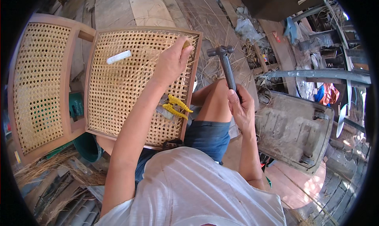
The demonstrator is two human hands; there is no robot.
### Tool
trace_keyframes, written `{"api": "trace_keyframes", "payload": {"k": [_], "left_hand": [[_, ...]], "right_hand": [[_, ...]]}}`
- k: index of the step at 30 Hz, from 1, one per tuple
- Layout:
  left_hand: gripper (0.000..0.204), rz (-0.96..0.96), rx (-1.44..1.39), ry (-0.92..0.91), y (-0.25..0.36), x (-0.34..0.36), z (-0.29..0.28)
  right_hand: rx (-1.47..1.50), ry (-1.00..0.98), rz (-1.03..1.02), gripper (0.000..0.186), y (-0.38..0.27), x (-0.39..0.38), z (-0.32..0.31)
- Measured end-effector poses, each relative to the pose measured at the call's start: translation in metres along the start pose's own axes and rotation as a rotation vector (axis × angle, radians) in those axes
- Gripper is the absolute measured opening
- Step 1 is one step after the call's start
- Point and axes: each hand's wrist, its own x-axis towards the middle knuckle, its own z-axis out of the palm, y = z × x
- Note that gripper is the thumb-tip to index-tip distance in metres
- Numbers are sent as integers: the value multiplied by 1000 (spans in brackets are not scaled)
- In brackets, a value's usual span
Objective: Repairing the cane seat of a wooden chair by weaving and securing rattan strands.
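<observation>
A chair with a wooden frame and woven cane seat lies in front of me, its cane backrest to the left. My left hand is closed over the seat's far right corner. Between its thumb and fingers shows a small yellow-brown piece, too hidden to name. My right hand grips the handle of a hammer, raised to the right of the seat with its head apart from the frame. Yellow-handled pliers rest on the seat near its right edge. A white stick-like piece lies farther left.
Wooden boards cover the floor beyond the chair. To the right lie a dirty grey plastic panel, a long pipe and scattered plastic scraps. A green bucket stands beneath the chair, beside loose cane strands.
</observation>
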Motion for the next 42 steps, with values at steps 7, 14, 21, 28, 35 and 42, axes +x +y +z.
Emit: {"api": "trace_keyframes", "payload": {"k": [7,14,21,28,35,42], "left_hand": [[25,3,-15,-21,-3,3,-2],[29,13,37,-52,0,-1,10],[28,-52,-72,-54,-3,-2,24],[40,-4,45,-48,-13,-8,33],[37,14,-52,-28,-6,-13,26],[41,-78,-73,-203,-1,-13,16]], "right_hand": [[-88,8,13,34,3,-6,-5],[-196,63,-122,37,-22,3,-1],[-484,185,-530,50,-74,8,-3],[-684,56,-522,55,-86,18,-4],[-849,5,-423,54,-82,12,4],[-787,70,-432,51,-90,6,2]]}}
